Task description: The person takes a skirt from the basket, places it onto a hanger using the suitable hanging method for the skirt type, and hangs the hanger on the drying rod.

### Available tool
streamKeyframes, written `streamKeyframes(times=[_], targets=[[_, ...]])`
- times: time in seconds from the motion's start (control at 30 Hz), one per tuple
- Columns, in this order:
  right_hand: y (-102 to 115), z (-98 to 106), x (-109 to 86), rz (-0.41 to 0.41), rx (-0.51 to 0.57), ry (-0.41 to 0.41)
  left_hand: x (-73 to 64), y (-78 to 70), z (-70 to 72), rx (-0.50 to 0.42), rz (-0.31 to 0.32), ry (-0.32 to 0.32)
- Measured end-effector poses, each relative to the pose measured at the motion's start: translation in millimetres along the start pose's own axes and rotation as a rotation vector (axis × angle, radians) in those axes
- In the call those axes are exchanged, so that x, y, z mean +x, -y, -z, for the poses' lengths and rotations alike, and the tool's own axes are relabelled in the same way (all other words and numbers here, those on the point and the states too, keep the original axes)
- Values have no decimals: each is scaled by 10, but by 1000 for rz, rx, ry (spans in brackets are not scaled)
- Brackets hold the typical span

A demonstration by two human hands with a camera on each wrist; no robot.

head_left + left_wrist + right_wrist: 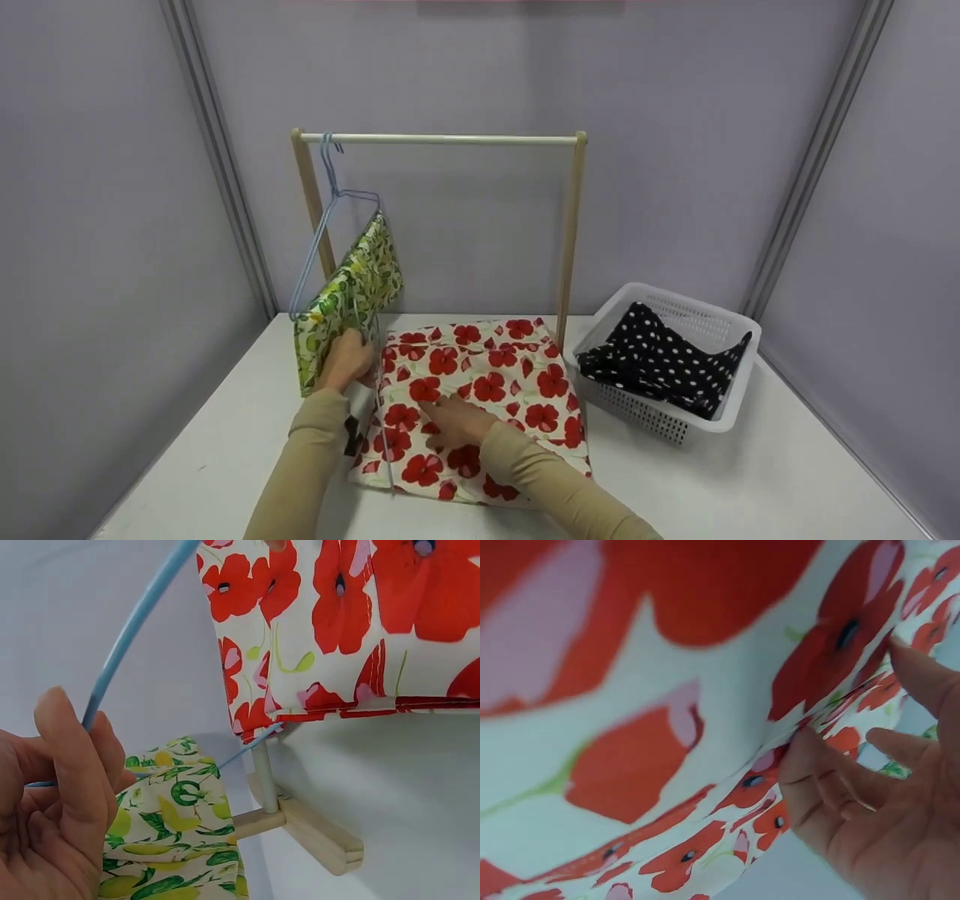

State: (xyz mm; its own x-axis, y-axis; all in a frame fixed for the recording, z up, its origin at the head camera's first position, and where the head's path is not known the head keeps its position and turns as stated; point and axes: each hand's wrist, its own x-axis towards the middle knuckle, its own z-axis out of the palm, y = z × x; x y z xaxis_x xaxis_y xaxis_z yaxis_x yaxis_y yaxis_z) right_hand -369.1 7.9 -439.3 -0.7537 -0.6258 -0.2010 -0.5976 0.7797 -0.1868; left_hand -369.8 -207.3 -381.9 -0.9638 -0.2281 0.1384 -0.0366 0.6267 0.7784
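My left hand (349,361) pinches the blue wire of a clothes hanger (135,622) between thumb and fingers. Another stretch of this hanger runs to the left edge of a white cloth with red flowers (491,386), spread on the table. My right hand (459,421) rests on the cloth with its fingers extended; in the right wrist view its fingertips touch the fabric along a fold. Just beyond my left hand, a green-and-yellow lemon-print cloth (315,337) drapes over a blue hanger (315,240) on the rack's rail.
A wooden rack with a white rail (450,139) stands at the back, its right post (571,232) behind the flowered cloth. To the right, a white plastic basket (645,424) holds a black polka-dot cloth (675,364). Grey partition walls (712,150) enclose the white table (202,450).
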Motion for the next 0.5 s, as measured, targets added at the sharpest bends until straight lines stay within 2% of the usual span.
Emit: streamKeyframes(times=[0.17,0.3,0.5], targets=[[-16,21,108,-9,7,-40,5,-18,-6,5,-1,27],[-85,13,155,-13,60,-47,0,-16,-19,-20,4,48],[-186,3,291,24,138,-58,17,-25,-20,7,6,25]])
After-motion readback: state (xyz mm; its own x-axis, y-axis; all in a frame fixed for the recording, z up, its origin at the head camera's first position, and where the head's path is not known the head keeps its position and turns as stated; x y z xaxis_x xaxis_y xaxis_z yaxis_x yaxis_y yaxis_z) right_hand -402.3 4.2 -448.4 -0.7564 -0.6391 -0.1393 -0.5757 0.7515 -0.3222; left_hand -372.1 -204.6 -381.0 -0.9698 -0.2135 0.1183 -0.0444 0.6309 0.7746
